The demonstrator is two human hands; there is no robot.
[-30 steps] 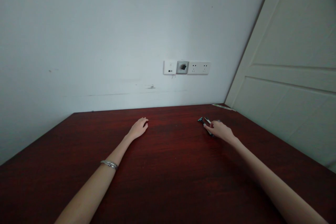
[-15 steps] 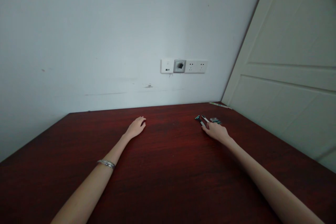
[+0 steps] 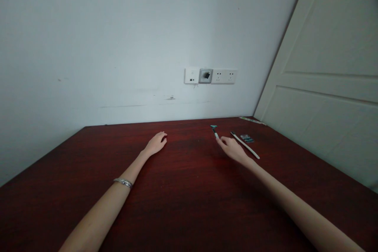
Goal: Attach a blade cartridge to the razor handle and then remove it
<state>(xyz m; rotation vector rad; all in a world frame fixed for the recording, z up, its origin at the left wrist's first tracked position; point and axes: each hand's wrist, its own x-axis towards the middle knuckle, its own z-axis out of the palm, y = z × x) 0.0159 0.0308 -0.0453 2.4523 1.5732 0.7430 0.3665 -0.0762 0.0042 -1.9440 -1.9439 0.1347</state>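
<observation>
My right hand [image 3: 232,149] is closed round the handle of a razor [image 3: 215,132], whose green-edged head points away toward the wall. Part of the handle is hidden in the fingers. Just right of that hand lies a long white stick with a dark tip [image 3: 245,145], perhaps a toothbrush. Beyond it is a small clear packet with dark green pieces [image 3: 247,138]. Resting on the dark red tabletop [image 3: 177,189], my left hand [image 3: 156,143] has its fingers stretched out and holds nothing. A silver bracelet [image 3: 123,182] circles the left wrist.
A pale printed strip [image 3: 252,120] lies at the far right corner of the table. White wall sockets [image 3: 223,76] with a grey-framed plate [image 3: 206,75] beside them sit above the back edge. A pale panelled door [image 3: 325,98] borders the right side.
My right hand has moved left with the razor, away from the white stick and the packet, which now show fully. The left hand stays in place; the view has shifted slightly.
</observation>
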